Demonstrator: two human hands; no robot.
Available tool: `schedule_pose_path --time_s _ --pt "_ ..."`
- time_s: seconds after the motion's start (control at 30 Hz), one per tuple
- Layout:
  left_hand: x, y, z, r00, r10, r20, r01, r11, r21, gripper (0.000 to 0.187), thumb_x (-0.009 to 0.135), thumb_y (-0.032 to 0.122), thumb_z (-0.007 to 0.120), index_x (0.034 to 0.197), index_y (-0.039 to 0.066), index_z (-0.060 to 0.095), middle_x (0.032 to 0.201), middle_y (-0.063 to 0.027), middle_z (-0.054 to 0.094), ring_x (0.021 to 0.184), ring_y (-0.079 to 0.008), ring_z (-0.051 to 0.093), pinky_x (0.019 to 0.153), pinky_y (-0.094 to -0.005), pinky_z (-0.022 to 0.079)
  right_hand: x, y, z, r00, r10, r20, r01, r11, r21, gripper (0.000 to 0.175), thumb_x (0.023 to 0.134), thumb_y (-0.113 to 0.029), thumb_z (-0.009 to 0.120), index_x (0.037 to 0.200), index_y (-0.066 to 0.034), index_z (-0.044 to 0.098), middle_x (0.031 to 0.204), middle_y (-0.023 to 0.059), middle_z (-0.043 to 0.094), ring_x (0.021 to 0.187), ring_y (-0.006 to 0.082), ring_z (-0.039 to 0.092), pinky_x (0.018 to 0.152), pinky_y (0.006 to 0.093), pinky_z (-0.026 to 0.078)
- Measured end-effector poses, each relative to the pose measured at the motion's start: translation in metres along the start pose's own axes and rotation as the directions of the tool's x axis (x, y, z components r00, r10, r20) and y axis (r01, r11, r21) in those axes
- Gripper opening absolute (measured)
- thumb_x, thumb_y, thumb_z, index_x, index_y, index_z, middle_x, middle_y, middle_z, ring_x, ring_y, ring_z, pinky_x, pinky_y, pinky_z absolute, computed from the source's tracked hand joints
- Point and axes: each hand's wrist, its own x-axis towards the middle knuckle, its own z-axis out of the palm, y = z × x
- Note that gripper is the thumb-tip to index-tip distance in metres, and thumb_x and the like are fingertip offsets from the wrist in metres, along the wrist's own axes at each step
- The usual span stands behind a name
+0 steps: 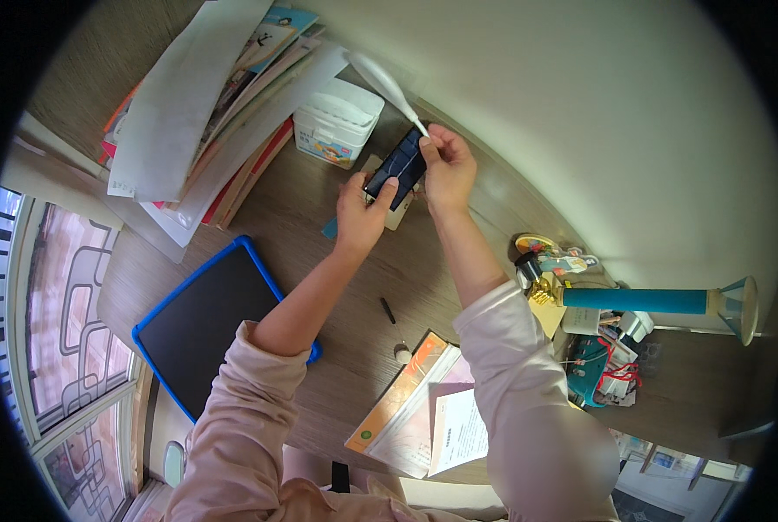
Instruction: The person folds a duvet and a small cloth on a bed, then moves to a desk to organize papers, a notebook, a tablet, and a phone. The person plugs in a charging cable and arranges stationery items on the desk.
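My left hand (364, 212) grips the lower end of a dark rectangular device, which looks like a smartphone (398, 168), with the thumb on its face. At its upper right end is my right hand (449, 166), thumb and fingers pinched at the base of a white elongated object (383, 79) that reaches up and left; what exactly it is cannot be told. Below the dark device lies a pale card-like piece (398, 217), mostly covered. A white lidded plastic box (336, 124) stands just left of the device, and a small blue piece (329, 228) lies beside my left hand.
A tall stack of books and papers (173, 124) stands at the upper left. A blue-framed black tablet or board (216, 326) lies left of my forearms. Near me are a small black stick (387, 311) and papers (460, 430). A blue trophy (636, 301) and a teal basket (584, 372) stand right.
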Motion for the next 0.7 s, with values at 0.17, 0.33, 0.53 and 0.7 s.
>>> schedule_pose_path --time_s 0.17,0.33,0.53,0.7 --pt "0.001 -0.002 -0.001 1.000 -0.005 0.021 0.004 1.000 0.023 0.037 0.079 0.030 0.068 0.092 -0.002 0.056 0.087 -0.0190 0.056 0.086 -0.0294 0.051 0.078 -0.0375 0.042 0.002 0.005 -0.003 0.995 -0.098 -0.018 0.096 0.989 -0.108 0.011 0.083 0.000 0.061 0.093 0.0005 0.061 0.082 0.0028 0.062 0.076 0.0095 0.057 0.074 0.0217 0.046" --pt "0.002 -0.007 -0.001 1.000 -0.015 0.024 0.014 1.000 0.027 0.038 0.078 0.031 0.069 0.091 -0.002 0.056 0.090 -0.0186 0.055 0.086 -0.0289 0.052 0.077 -0.0368 0.042 0.006 -0.005 -0.009 0.968 -0.173 -0.184 0.160 0.984 -0.080 0.010 0.084 -0.002 0.060 0.094 -0.0006 0.061 0.085 0.0056 0.063 0.079 0.0112 0.059 0.070 0.0237 0.049" --pt "0.004 -0.016 -0.001 1.000 0.011 -0.003 -0.010 0.998 0.054 0.043 0.078 0.033 0.070 0.096 -0.004 0.056 0.090 -0.0181 0.054 0.086 -0.0298 0.053 0.077 -0.0371 0.042 0.010 -0.018 -0.019 0.954 -0.098 -0.283 0.123 0.990 0.075 0.015 0.084 -0.002 0.061 0.098 -0.0007 0.064 0.083 0.0053 0.064 0.074 0.0097 0.058 0.066 0.0217 0.048" --pt "0.004 -0.017 0.000 1.000 0.004 -0.001 -0.004 0.998 0.059 0.045 0.078 0.035 0.069 0.096 -0.004 0.055 0.091 -0.0182 0.054 0.086 -0.0299 0.053 0.077 -0.0373 0.042 0.011 -0.011 -0.018 0.947 -0.180 -0.267 0.152 0.981 -0.122 0.014 0.082 -0.005 0.064 0.095 -0.0007 0.067 0.081 0.0058 0.066 0.072 0.0105 0.059 0.069 0.0241 0.049"
